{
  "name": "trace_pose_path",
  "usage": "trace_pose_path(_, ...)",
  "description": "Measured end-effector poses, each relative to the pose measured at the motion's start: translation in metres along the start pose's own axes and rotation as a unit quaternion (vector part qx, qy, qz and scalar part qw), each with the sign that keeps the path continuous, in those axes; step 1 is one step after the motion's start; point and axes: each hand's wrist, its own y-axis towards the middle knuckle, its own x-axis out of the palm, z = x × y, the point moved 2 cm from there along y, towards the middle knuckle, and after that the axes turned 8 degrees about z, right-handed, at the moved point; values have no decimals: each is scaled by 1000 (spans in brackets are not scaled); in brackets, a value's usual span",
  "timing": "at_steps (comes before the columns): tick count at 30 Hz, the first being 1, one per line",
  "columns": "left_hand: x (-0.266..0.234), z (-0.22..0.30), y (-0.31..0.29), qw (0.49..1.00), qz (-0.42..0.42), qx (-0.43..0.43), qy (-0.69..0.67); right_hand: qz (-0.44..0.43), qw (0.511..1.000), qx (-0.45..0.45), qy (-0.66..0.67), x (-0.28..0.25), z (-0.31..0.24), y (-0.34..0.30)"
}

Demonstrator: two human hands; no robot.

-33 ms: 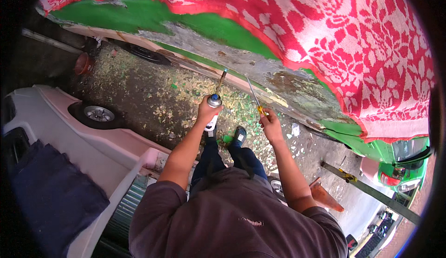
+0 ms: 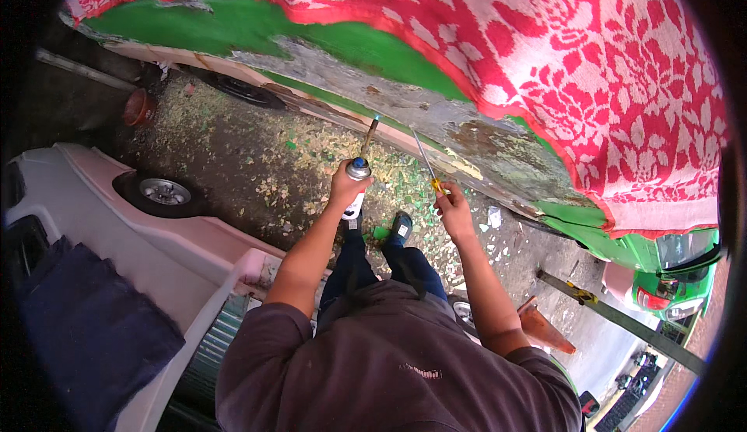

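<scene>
My left hand [image 2: 343,186] is closed around the canister of a gas torch [image 2: 357,171]. Its metal tube points up toward the lower side of a green vehicle body [image 2: 257,31], with a small bluish glow at the nozzle. Between finger and thumb of my right hand [image 2: 454,210] is the yellow handle of a screwdriver [image 2: 426,156]. The long shaft reaches the scraped grey panel [image 2: 389,93], a short way right of the nozzle; whether its tip touches cannot be made out. Paint is stripped there, leaving grey and brownish patches.
A red and pink flowered cloth [image 2: 560,66] covers the vehicle's upper part. Paint flakes [image 2: 288,175] litter the ground around my feet. To the left stands a pale car [image 2: 101,191] with a dark cloth [image 2: 93,331] on it. An orange cone [image 2: 545,329] and a long beam [image 2: 622,323] lie right.
</scene>
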Motion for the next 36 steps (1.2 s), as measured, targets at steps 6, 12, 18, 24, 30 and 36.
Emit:
trace_pose_path(6, -20, -9, 26, 1000, 10, 9, 11, 16, 1000, 15, 19, 17, -11, -5)
trace_pose_path(12, -40, -22, 48, 1000, 7, 7, -21, 27, 999, 27, 31, 37, -29, -13)
trace_pose_path(18, -45, -11, 47, 999, -25, 8, -43, 35, 999, 24, 18, 47, -39, -18)
trace_pose_path(24, -48, -8, 51, 999, -31, 14, -32, 56, 998, 20, 10, 53, -34, -21)
trace_pose_path(30, -45, -21, 59, 998, -53, 20, -42, 66, 997, 42, 10, 54, -34, -29)
trace_pose_path(36, -29, -28, 54, 997, -70, 4, -44, 79, 996, 42, 18, 47, -24, -37)
